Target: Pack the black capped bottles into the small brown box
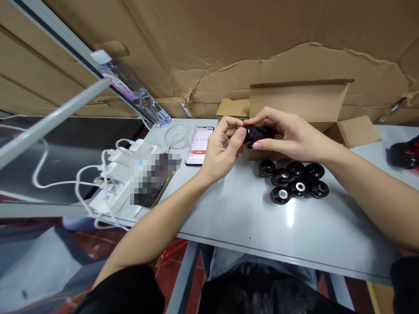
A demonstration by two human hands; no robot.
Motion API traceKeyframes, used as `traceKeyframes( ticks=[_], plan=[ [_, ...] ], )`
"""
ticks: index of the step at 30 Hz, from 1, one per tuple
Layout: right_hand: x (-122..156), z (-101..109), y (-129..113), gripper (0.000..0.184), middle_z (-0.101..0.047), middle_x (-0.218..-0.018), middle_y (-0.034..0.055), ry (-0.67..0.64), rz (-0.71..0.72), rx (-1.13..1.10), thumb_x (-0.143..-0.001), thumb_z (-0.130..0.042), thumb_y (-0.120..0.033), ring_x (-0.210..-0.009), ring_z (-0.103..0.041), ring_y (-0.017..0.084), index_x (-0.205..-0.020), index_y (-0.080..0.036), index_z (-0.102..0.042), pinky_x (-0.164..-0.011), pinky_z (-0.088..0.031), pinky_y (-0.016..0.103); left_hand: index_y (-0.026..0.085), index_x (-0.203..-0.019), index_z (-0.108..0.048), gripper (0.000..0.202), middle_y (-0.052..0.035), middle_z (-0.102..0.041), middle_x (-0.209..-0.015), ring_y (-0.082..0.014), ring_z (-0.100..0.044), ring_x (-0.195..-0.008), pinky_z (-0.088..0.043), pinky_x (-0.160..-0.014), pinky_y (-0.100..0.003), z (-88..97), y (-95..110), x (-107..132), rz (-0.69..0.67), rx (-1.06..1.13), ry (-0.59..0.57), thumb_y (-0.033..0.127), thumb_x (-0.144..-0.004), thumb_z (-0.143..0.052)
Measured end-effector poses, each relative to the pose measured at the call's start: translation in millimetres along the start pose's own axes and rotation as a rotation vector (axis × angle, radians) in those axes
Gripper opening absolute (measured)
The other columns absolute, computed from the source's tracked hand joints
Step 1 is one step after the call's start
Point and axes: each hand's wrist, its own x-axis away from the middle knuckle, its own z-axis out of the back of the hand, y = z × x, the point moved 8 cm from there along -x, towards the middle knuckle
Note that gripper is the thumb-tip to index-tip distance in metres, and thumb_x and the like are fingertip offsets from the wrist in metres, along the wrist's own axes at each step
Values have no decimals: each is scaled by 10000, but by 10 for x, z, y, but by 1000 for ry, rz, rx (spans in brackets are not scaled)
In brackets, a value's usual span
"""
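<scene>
Both of my hands meet above the grey table (216, 209), in front of an open cardboard box (294, 96). Between them is a glossy black round part (252, 134), partly hidden by fingers. My left hand (221, 150) pinches its left end with thumb and fingers. My right hand (290, 133) grips the other end, thumb below and fingers over the top. Just under my right hand, several similar black round parts (280, 177) stand in a cluster; some show a silver or white centre ring and a bit of red at the side.
Left of my hands lie a lit phone (197, 146) and a dark phone (157, 181). A white power strip (113, 187) with tangled cables sits at the table's left. A water bottle (131, 87) leans by the metal frame. More black-and-red parts (406, 155) are at the right edge.
</scene>
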Motion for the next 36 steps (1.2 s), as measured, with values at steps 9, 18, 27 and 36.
traceKeyframes(
  ticks=[9, 18, 27, 36],
  plan=[
    [22, 114, -158, 469, -930, -1209, 89, 58, -74, 176, -1013, -865, -475, -981, -835, 278, -1428, -260, -834, -879, -634, 403, 291, -1162, -685, 661, 6, -684, -853, -162, -671, -709, -557, -646, -324, 31, 59, -21, -68, -44, 58, 948, -1163, -604],
    [10, 385, 245, 586, -936, -1295, 109, 37, -143, -85, -824, -1138, -631, -1229, -856, 416, -1246, -273, -945, -1177, -680, 575, 265, -1108, -755, 581, 0, -700, -869, -162, -636, -755, -534, -716, -333, 125, 119, -9, -194, -165, 150, 827, -1212, -648],
    [13, 295, 217, 562, -933, -1195, 52, -43, -197, -265, -770, -1181, -608, -1225, -843, 363, -1186, -293, -973, -1228, -687, 559, 274, -1382, -784, 584, -31, -795, -1028, -191, -735, -883, -597, -809, -348, -17, 58, 58, -325, -266, 6, 809, -1148, -778],
    [27, 153, 99, 531, -933, -1298, 48, -56, -206, -299, -834, -1156, -553, -1254, -850, 370, -1289, -358, -965, -1180, -715, 560, 297, -1533, -760, 628, -88, -863, -1300, -232, -807, -1062, -655, -895, -366, -14, 125, 92, -430, -305, -11, 768, -1126, -848]
  ],
)
